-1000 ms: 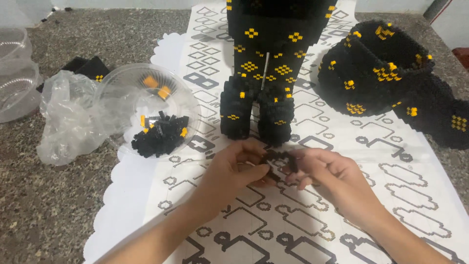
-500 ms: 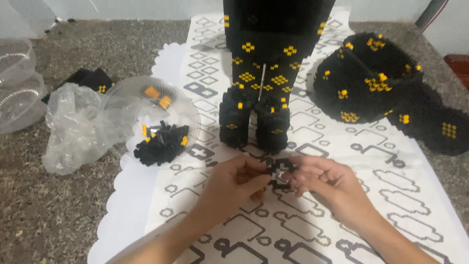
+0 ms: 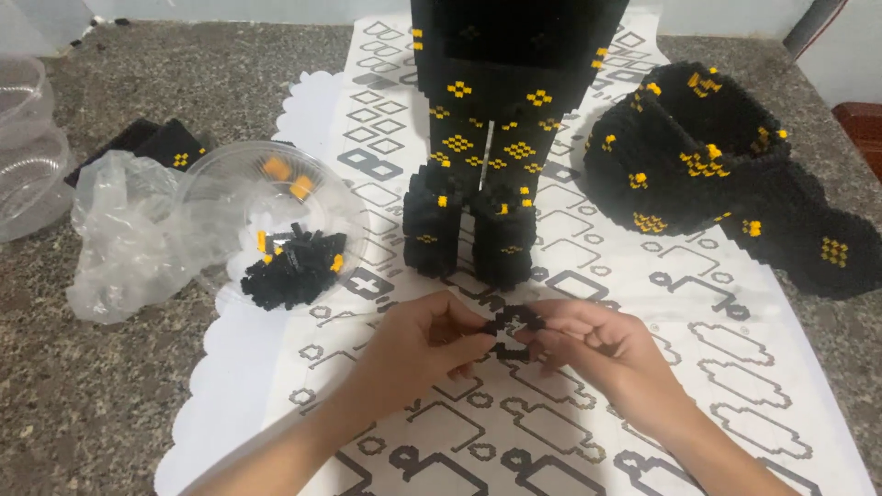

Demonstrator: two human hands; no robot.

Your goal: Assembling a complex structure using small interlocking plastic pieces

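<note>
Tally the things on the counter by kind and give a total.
Black-and-yellow block-built pieces: 3 — tall standing figure, curved hollow shell, small black cluster held by both the left hand and right hand
Clear plastic bowls: 2 — one with loose black bricks, one at the edge
Crumpled clear plastic bags: 1
Patterned white paper mats: 1
Total: 7

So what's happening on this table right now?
A person is pinching a small cluster of black bricks between the left hand and the right hand, just above a patterned white mat. Right behind it stands a tall black-and-yellow brick figure. A curved black brick section lies to the right. To the left, a clear plastic bowl holds loose black and yellow bricks, beside a crumpled plastic bag.
</note>
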